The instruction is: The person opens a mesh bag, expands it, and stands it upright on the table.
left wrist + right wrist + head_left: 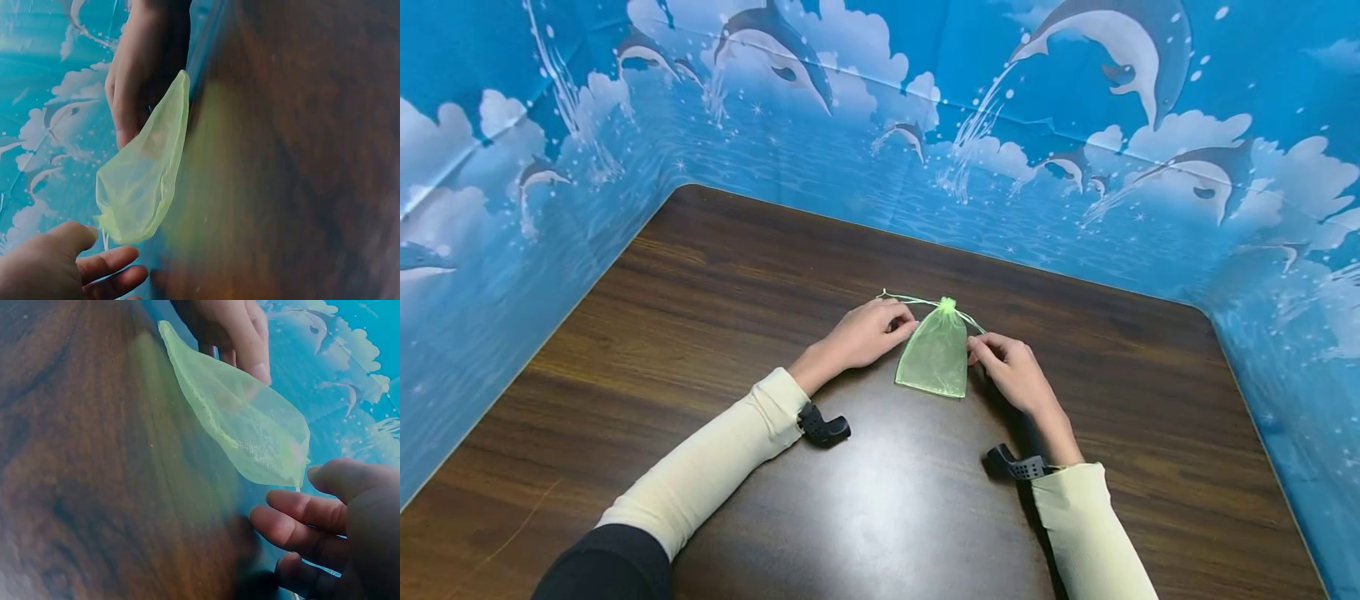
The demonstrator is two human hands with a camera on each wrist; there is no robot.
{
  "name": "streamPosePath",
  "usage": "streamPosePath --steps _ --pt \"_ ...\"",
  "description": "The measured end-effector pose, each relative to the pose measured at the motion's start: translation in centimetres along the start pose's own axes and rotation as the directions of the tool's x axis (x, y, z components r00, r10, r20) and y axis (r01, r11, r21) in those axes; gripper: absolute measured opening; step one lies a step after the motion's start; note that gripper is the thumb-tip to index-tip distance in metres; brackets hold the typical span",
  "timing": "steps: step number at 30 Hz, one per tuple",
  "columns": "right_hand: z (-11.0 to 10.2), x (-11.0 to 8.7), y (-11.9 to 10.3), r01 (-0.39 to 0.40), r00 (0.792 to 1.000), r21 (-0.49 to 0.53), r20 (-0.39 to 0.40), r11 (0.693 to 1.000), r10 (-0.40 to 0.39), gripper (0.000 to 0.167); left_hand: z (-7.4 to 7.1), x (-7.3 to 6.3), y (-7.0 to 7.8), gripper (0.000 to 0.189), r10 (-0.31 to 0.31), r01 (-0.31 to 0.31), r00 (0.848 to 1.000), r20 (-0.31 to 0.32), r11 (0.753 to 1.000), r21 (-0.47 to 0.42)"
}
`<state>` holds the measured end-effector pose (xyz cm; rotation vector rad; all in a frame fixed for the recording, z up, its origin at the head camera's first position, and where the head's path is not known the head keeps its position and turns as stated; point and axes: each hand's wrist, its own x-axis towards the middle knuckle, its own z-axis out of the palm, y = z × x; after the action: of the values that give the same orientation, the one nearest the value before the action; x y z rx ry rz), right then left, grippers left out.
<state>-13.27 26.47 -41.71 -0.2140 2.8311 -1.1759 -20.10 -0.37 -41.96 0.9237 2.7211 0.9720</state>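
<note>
A light green, see-through drawstring pouch (932, 354) lies on the dark wooden table, its gathered neck pointing away from me. Its pale cord (913, 299) spreads out to both sides of the neck. Close by the pouch's left edge, my left hand (867, 333) rests with loosely bent fingers; in the left wrist view a gap shows between its thumb (78, 236) and fingers. On the opposite edge, my right hand (1011, 367) has its fingertips beside the pouch, where one cord end runs toward them. The right wrist view shows its thumb (340, 477) apart from the relaxed fingers.
The brown table (737, 267) has rounded far corners. A blue cloth backdrop (850, 167) printed with dolphins and clouds hangs round its far and side edges. Black wrist mounts (824, 427) sit on both wrists, beside cream sleeves (715, 462).
</note>
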Motion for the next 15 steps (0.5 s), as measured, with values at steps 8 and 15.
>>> streamPosePath --steps 8,15 --pt "0.81 -0.18 0.14 0.012 1.000 0.019 -0.021 1.000 -0.011 0.036 0.82 -0.27 0.34 0.025 0.007 -0.007 1.000 0.004 0.999 0.038" --pt "1.06 0.09 -0.22 0.019 1.000 0.065 -0.002 0.998 -0.019 0.030 0.60 -0.24 0.39 0.018 0.040 -0.040 0.999 0.014 0.999 0.030"
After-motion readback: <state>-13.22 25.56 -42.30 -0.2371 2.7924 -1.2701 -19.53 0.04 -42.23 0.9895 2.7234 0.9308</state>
